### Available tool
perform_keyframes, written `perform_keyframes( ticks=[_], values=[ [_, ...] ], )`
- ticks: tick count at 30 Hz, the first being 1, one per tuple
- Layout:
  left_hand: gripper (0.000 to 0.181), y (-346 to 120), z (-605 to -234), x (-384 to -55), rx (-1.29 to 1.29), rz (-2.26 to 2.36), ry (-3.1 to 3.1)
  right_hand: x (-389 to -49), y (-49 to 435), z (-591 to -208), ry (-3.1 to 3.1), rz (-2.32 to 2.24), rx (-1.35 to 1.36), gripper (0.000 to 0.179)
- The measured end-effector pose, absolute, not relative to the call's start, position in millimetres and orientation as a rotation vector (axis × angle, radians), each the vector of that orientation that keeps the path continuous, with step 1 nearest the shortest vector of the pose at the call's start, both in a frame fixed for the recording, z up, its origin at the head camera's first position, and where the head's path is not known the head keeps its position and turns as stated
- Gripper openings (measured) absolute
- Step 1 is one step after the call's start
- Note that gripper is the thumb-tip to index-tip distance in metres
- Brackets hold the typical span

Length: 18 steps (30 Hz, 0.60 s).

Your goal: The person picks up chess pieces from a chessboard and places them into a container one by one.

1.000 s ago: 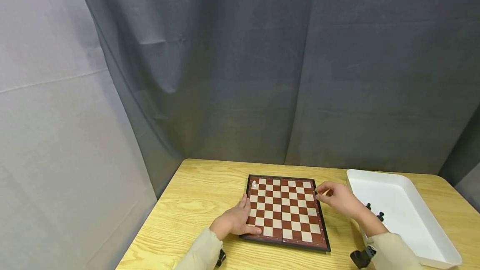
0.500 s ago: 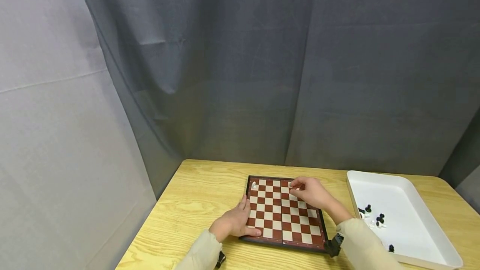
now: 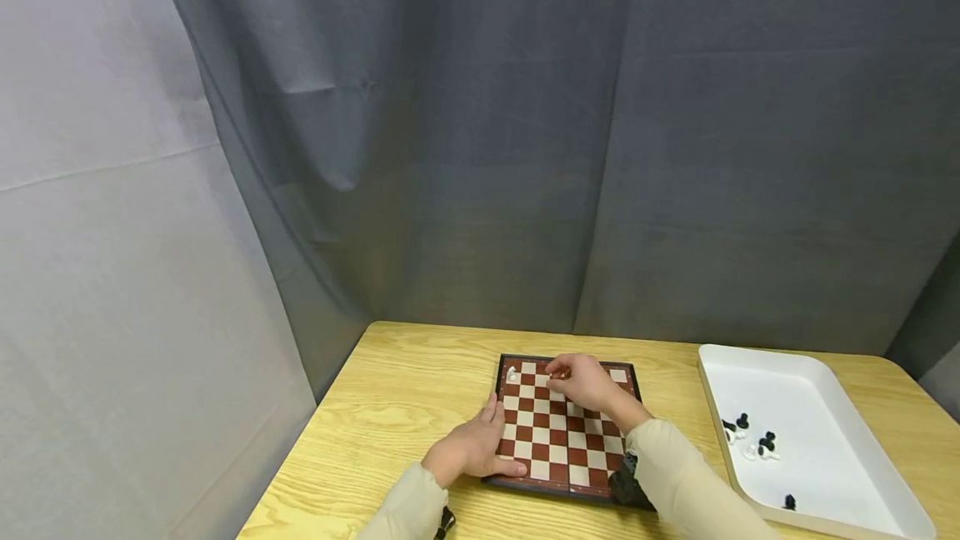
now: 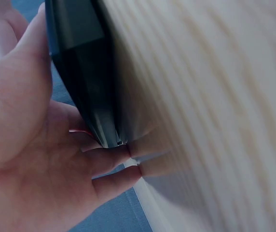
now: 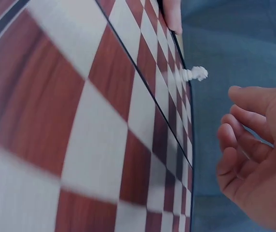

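A red-and-white chessboard with a dark frame lies on the table. My left hand rests at its near left corner, thumb over the corner and straight fingers along the left side. In the left wrist view, the left hand's fingers touch the board's black side and the tabletop. A white chess piece stands on the far left corner square; in the right wrist view this white piece shows a knobby head. My right hand hovers over the board's far half, fingers loosely bent, with nothing between them.
On the right stands a shallow white tray with several black pieces and white pieces lying in it. The wooden table runs back to a grey curtain.
My right hand has moved left from the board's right edge, across the far squares, toward the white piece. The left hand has stayed at the board's near left corner.
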<state>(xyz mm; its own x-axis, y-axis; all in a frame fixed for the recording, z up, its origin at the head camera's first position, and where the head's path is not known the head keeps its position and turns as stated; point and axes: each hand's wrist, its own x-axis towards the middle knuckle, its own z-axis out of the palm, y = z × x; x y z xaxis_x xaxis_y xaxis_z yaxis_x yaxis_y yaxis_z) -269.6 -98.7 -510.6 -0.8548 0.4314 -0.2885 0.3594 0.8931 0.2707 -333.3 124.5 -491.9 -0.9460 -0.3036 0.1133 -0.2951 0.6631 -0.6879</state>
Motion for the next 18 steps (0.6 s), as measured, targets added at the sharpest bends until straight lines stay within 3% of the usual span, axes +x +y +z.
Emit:
perform_keyframes(
  ticks=[18],
  values=[
    [0.107,-96,-512,-274,0.596,0.319,2.713,-354,88,-515,2.830,-1.247,-0.447,0.036]
  ],
)
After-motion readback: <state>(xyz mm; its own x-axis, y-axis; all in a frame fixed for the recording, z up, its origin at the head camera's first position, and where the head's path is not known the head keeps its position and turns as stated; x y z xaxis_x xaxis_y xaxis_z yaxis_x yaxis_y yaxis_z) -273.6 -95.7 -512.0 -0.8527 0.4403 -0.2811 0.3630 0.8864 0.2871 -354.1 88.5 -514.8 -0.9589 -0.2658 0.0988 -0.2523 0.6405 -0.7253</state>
